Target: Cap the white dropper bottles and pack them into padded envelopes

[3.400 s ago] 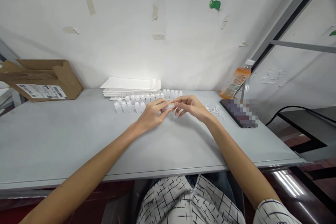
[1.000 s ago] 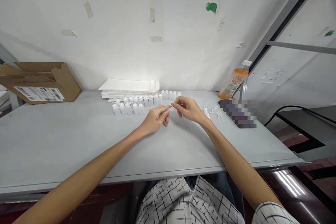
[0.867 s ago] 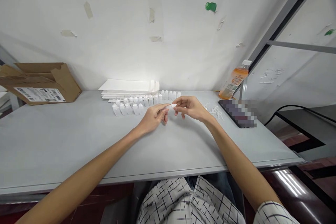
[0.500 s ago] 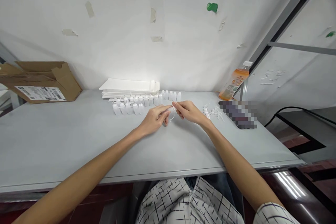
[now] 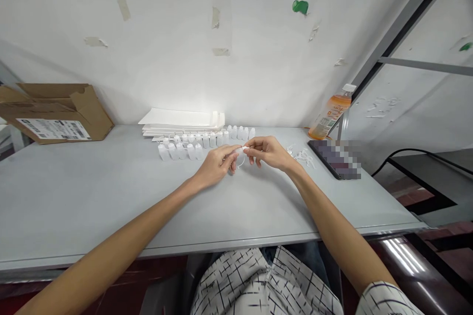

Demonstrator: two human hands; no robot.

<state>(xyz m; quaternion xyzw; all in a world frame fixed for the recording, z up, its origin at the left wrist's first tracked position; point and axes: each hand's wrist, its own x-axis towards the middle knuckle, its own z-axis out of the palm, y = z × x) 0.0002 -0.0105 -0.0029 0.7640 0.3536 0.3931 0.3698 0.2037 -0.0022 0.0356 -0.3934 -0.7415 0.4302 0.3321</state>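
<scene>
My left hand [image 5: 219, 163] is closed, thumb against fingers, on a small white plastic piece [image 5: 244, 148] with a thin curved white strap [image 5: 241, 162] hanging below it. The fingers hide most of it. My right hand [image 5: 269, 151] pinches the same piece from the right between thumb and forefinger, its other fingers curled beneath. Just behind and left of my hands, several small white plastic bottles [image 5: 190, 151] stand upright in rows on the grey table [image 5: 236, 211]. Right of my right hand lies a loose pile of small white pieces with thin straps [image 5: 304, 157].
Flat white cardboard sheets [image 5: 181, 118] are stacked against the wall behind the bottles. An opened brown cardboard box [image 5: 55, 113] stands at the far left. On the right are a drink bottle with orange contents [image 5: 330, 113] and a phone-like dark flat object [image 5: 332, 160], partly pixelated.
My right hand has shifted slightly and its fingers have re-angled, so more of the white piece shows between my fingertips. My left hand stays nearly in place.
</scene>
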